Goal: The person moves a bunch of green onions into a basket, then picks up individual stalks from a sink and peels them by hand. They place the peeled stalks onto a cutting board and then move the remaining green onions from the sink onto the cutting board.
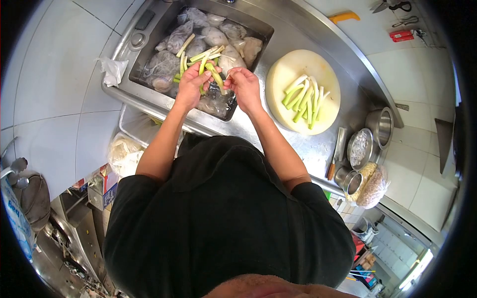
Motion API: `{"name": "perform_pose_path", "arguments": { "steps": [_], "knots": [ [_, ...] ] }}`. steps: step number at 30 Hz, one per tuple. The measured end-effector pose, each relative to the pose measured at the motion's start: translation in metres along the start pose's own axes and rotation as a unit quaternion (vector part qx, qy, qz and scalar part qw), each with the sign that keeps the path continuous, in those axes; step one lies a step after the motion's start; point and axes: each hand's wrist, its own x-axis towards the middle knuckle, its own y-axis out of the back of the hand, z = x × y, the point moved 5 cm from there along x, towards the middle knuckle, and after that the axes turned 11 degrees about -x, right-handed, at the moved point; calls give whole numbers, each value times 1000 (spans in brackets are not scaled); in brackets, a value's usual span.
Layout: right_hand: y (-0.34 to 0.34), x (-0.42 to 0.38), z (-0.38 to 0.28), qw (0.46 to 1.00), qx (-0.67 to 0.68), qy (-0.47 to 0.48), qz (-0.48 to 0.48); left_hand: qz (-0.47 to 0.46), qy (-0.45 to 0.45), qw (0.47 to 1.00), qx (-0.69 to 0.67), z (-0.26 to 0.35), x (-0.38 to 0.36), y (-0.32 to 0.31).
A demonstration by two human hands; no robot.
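My left hand is closed around cut scallion stalks, pale green and thick, above the near side of the sink. Close beside the stalk's lower end, the fingers of my right hand are pinched together; whatever they grip is too small to make out. More scallion pieces lie across bagged, pale lumps in the metal sink. On the round white cutting board to the right rests a pile of scallion lengths.
A cleaver with a wooden handle lies right of the board. Metal bowls, a bowl of clear pieces and filled plastic bags stand at the counter's right end. An orange-handled tool and scissors are at the back wall.
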Motion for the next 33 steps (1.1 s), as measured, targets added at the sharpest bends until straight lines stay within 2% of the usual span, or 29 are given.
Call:
{"name": "perform_pose_path", "arguments": {
  "steps": [1,4,7,10,16,19,22,25,28,31,33],
  "knots": [
    [-1,0,1,1000,5,-5,-7,5,-3,1000,2,0,0,0],
    [-6,-2,-6,983,-173,50,-24,23,-13,999,27,0,1,-1],
    [-15,-6,-15,979,-164,119,7,32,-19,996,83,-4,1,1],
    [-18,-6,-20,968,-217,129,4,17,-25,994,105,-6,0,3],
    [-21,-14,-44,892,-365,262,38,-11,-33,993,115,2,-2,-8],
    [-18,-11,-39,886,-380,262,54,1,-44,989,141,4,-3,-13],
    [-20,-8,-35,940,-252,229,13,18,-40,993,109,2,-1,-9],
    [-22,-7,-41,920,-295,254,-31,20,-20,994,104,3,-2,-8],
    [-22,-11,-49,921,-323,210,-53,13,-1,995,96,4,-3,-5],
    [-19,-8,-45,899,-340,273,-36,3,-7,997,79,3,-2,-5],
    [-18,-9,-45,905,-323,275,-23,2,-7,997,83,4,-4,-7]
  ]
}}
